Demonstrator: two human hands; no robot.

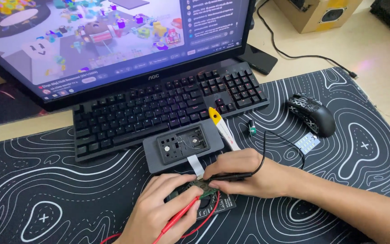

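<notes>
A red test probe (180,218) is pinched in the fingers of the left hand (161,212) and a black test probe (231,176) is gripped by the right hand (244,174), both tips being set down on a green circuit board (204,189) that lies between the two hands on the black desk mat (68,199). Just beyond the board, a grey opened device housing (183,144) is joined to it by a flat ribbon cable (195,165), with a yellow-handled tool (222,128) resting beside it. Farther back, a black keyboard (159,106), a black mouse (312,114) and a monitor (109,40) are positioned.
</notes>
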